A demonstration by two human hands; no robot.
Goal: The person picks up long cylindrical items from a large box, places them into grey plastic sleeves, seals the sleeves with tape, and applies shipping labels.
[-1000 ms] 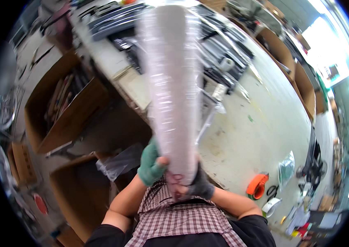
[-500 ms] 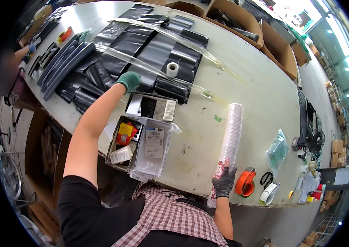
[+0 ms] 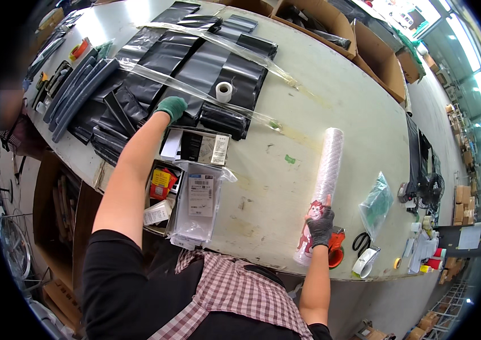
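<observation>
My left hand (image 3: 171,107), in a green glove, is closed at the near edge of the flat black plastic bags (image 3: 164,62). Whatever its fingers grip is hidden. My right hand (image 3: 321,226), in a dark grey glove, wraps around the lower part of a long roll in clear bubble wrap (image 3: 329,164). A bare index finger points along the roll, and a red cartoon figure shows near its lower end. The roll lies lengthwise on the table, its far end pointing away from me. An orange tape dispenser (image 3: 335,248) sits right beside this hand.
Open boxes (image 3: 158,198) of labels and a clear plastic tray (image 3: 199,207) sit near my front edge. A white roll (image 3: 224,92) stands on the bags, with grey tubes (image 3: 84,96) to their left. Scissors (image 3: 361,242) and a green packet (image 3: 376,204) lie right. Cartons (image 3: 317,25) line the far edge.
My right hand has pushed the wrapped roll farther onto the table and slightly right, now partly covering the orange dispenser. My left hand stays by the black bags; the whole view has shifted a little.
</observation>
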